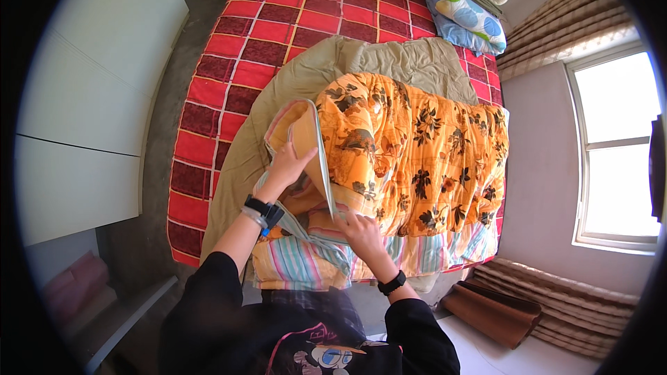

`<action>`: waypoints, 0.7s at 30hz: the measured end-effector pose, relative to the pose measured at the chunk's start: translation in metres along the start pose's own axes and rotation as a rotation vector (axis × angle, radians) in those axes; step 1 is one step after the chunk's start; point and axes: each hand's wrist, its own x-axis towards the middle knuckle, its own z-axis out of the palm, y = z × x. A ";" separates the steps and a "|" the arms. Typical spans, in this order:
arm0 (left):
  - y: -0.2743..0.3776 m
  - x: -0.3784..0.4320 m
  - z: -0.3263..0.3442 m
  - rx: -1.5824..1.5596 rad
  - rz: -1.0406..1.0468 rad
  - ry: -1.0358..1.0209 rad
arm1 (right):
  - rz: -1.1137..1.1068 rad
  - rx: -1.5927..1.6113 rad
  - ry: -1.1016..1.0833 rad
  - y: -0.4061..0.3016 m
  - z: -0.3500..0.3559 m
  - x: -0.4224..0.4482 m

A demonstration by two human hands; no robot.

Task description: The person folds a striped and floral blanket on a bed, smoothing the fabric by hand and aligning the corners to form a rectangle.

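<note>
An orange quilt cover with dark leaf prints (422, 151) lies bunched across the bed, its striped underside (307, 260) showing along the near edge. My left hand (288, 166) grips a raised fold of the cover's edge, thumb pointing right. Lower and to the right, my right hand (359, 234) pinches the same pale-bordered edge, which runs taut between the two hands. Between them the cover gapes, with its inside partly in shadow. Beneath it spreads an olive-green quilt (245, 156). The right fingertips are partly hidden by the fabric.
A red checked bedspread (203, 146) covers the bed. Folded bedding (469, 15) is stacked at its far right corner. White cabinets (99, 78) stand at the left; a window (617, 146) is on the right wall. A brown rolled mat (490, 315) lies at the lower right.
</note>
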 end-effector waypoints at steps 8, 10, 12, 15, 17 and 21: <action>-0.029 0.043 0.055 0.152 -0.105 -0.431 | 0.081 0.116 0.046 -0.024 0.008 -0.016; -0.051 0.060 0.055 -0.306 -0.295 -0.386 | 0.166 0.178 0.082 -0.022 0.012 -0.023; -0.033 0.087 0.026 -0.641 -0.136 -0.477 | 0.274 0.291 0.005 -0.017 0.009 -0.035; 0.004 0.139 -0.039 -1.182 -0.024 -0.354 | 0.370 0.388 0.057 -0.011 0.017 -0.058; 0.041 0.142 -0.078 -1.211 0.039 -0.324 | 0.441 0.395 0.022 -0.008 0.030 -0.077; 0.032 0.139 -0.076 -1.071 0.186 -0.005 | 0.507 0.441 -0.090 -0.013 0.041 -0.095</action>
